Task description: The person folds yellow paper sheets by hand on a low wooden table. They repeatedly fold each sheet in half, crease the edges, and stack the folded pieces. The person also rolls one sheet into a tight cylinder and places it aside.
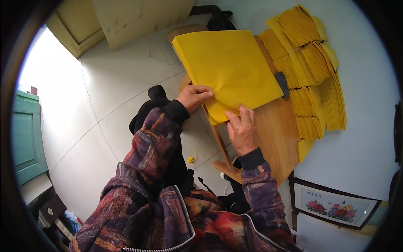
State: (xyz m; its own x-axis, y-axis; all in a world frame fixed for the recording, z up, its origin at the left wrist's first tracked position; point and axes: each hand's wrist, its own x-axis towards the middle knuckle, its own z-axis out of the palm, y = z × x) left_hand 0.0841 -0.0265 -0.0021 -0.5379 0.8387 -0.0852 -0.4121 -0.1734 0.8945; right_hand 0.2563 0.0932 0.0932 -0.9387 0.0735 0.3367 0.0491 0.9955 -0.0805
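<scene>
Two hands on the yellow stack (228, 67): your left hand (194, 98) is pinching its left edge between thumb and fingers, while your right hand (242, 130) has thumb and forefinger a bit apart at the near edge, though I can't tell if it's gripping. The stack's lying on the far part of the wooden tabletop (275, 143), dark grey object (281, 85) by its right corner. Further out you've got folded yellow bundles (304, 67) to the right and a yellow scrap (191, 160) on the tiled floor (113, 109).
</scene>
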